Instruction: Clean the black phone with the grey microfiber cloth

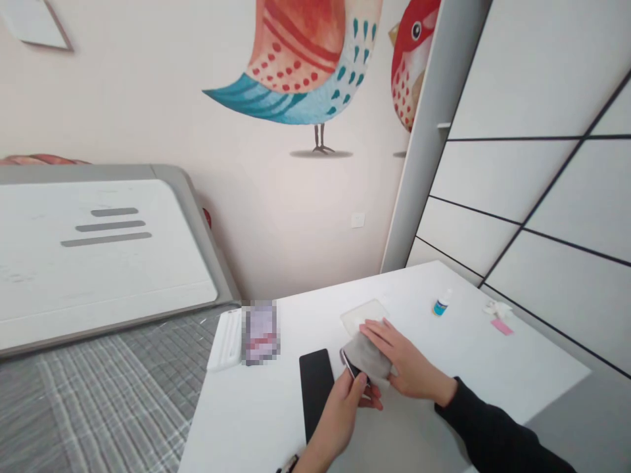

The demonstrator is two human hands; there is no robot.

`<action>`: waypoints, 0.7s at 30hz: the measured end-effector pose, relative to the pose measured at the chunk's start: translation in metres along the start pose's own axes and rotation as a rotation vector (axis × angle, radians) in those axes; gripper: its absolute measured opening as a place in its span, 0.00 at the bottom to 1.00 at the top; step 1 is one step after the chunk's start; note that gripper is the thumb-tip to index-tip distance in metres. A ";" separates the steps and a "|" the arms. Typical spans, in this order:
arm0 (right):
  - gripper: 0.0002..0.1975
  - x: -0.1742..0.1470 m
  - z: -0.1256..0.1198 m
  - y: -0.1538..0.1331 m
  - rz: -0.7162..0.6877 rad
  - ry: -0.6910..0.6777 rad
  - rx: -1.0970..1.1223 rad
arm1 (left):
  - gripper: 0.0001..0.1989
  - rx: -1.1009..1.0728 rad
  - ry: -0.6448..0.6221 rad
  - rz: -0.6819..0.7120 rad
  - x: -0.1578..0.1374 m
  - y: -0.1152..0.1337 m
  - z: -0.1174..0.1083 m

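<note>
Near the middle front of the white table (414, 282), my left hand (349, 402) is closed around the lower edge of a thin, dark, flat device that looks like a phone (351, 365). A grey cloth (371, 358) lies over most of the phone. My right hand (407, 360) presses this cloth from above, its fingers stretched along the cloth and its thumb by the near side. A flat black rectangular object (315, 384) lies left of my left hand, partly behind the forearm. Just beyond the hands is a translucent flat case or sheet (363, 315).
A small bottle with a blue label (440, 305) stands right of the hands. Farther right lie a white crumpled scrap (497, 309) and a pink piece (502, 326). A white ridged object (225, 338) and a blurred-out item (261, 334) sit at the left edge, beside a bed (123, 387).
</note>
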State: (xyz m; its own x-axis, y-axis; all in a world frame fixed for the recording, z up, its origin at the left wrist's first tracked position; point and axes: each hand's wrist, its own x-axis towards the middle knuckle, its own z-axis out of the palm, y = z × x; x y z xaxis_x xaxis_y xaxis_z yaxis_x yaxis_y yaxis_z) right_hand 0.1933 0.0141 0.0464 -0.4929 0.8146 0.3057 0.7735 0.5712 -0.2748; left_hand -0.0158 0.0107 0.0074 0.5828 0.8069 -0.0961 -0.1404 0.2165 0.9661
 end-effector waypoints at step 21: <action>0.20 -0.001 0.057 0.033 0.508 0.532 0.893 | 0.20 -0.320 -0.056 -0.222 -0.024 0.024 0.019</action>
State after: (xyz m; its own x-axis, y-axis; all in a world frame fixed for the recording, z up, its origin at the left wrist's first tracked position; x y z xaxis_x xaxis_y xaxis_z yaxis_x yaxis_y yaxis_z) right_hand 0.1964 0.0376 -0.0148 0.1883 0.9466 0.2617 0.1727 0.2304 -0.9576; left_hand -0.0177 -0.0141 0.0371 0.6684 0.6921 -0.2723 -0.2434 0.5495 0.7993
